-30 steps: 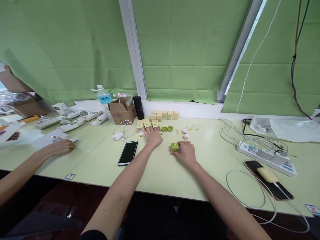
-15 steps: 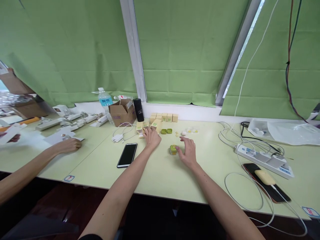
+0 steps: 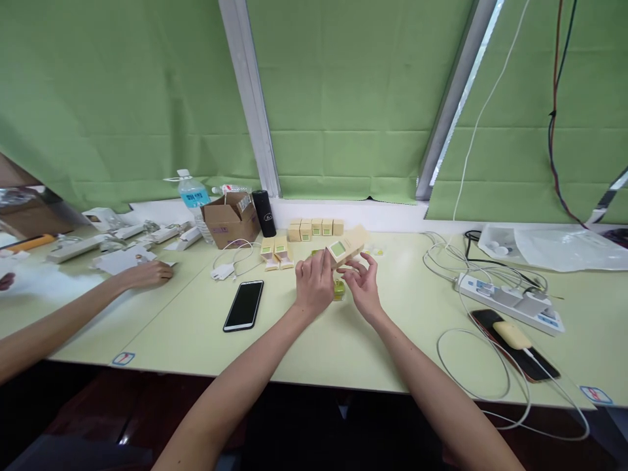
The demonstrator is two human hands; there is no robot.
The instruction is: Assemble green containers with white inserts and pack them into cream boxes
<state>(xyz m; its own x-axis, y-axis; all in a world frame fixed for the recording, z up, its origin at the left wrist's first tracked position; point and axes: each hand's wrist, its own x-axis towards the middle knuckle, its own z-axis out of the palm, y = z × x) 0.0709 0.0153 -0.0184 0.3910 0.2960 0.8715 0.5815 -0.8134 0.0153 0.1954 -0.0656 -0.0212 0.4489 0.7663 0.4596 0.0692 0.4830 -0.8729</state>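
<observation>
My left hand [image 3: 316, 282] grips a small cream cardboard box [image 3: 349, 246] with a green label and keeps it tilted above the table. My right hand [image 3: 364, 284] is just below the box's right end, fingers bent but apart; whether a fingertip touches the box I cannot tell. Between both hands a small green-topped case [image 3: 338, 290] stands on the table, partly hidden by the left hand. Two more cream boxes [image 3: 275, 250] with flaps open are to the left. Behind the held box, yellow-and-white pieces [image 3: 377, 251] are partly covered.
Closed cream boxes [image 3: 316, 227] line the back. A phone [image 3: 244, 305], white charger [image 3: 223, 271], brown carton [image 3: 230, 222] and black flask [image 3: 265, 214] stand left. Right are a power strip [image 3: 510, 304], loose cables and a charging phone [image 3: 520, 347]. A co-worker's hand [image 3: 151, 274] rests at far left.
My left hand has taken a cream box from the group at left and brought it right, over the green case. My right hand has moved from beside the case to the box. The view shifted slightly.
</observation>
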